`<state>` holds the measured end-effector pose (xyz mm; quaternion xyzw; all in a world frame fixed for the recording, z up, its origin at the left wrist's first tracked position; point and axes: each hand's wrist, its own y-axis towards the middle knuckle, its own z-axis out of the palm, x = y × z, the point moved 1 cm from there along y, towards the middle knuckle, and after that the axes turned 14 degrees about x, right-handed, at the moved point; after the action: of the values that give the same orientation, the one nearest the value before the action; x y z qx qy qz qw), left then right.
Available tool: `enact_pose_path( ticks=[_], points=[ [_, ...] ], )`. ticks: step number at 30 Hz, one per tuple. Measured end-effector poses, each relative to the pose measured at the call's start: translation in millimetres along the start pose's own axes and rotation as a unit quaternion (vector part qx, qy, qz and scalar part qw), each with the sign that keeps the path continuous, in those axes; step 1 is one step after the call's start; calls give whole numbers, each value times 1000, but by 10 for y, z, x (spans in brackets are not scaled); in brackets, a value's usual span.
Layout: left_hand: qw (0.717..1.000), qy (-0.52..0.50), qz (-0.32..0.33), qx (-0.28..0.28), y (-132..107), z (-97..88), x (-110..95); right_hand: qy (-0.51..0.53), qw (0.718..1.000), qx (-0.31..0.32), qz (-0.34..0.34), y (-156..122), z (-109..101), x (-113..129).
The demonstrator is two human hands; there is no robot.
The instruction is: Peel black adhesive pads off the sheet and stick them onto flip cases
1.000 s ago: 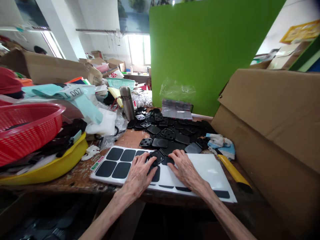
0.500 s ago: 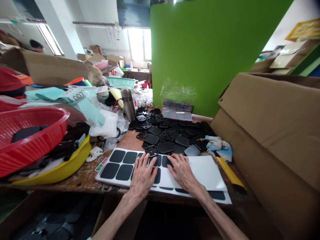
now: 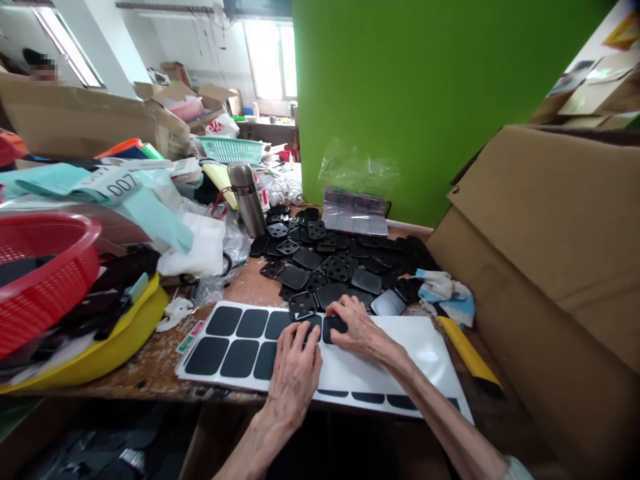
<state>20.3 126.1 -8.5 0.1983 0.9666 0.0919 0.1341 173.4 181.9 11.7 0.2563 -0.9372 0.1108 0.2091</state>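
Note:
A white backing sheet with rows of black rounded-square stickers lies at the table's front edge, over at least one more sheet. My left hand rests on it, fingers slightly bent and apart, the fingertips on stickers in the middle. My right hand touches the last sticker in the upper row. Its thumb is on the sticker's face and its bent fingers are near the upper edge, apart from the thumb. Right of that sticker the sheet is bare white. Black square plates, some with holes, are heaped just behind.
A steel thermos stands behind left. On the left are a red basket and a yellow basin. A yellow-handled tool, a cloth and a large cardboard box are to the right. A person is far left.
My left hand has shifted down and a little right over the sheet. My right hand has moved slightly left, its fingers now more bent over the end sticker. The camera view has tilted.

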Motion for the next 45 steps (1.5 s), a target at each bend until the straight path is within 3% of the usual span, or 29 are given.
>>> enact_pose_path(
  ticks=[11,20,26,30,34,37,41,45],
  points=[
    [1000,-3,-21,13,6,81,16,-7,999,38,-26,185,-89,-15],
    [999,1,-24,21,16,87,17,-65,997,11,-33,115,-102,141],
    [1000,0,-18,14,-13,113,32,-84,995,-30,-36,-127,-90,253],
    [1000,-8,-11,12,-11,38,12,65,990,-125,-22,-511,-209,137],
    [998,-18,-14,61,230,-209,45,206,953,-220,37,-890,-218,-71],
    [994,11,-10,108,572,-338,143,273,933,-227,65,-1053,-119,-113],
    [988,23,26,148,934,-303,276,339,908,-223,102,-1186,-64,-15],
    [987,9,40,152,1051,-244,322,378,894,-226,83,-1297,-76,60]
  ],
)
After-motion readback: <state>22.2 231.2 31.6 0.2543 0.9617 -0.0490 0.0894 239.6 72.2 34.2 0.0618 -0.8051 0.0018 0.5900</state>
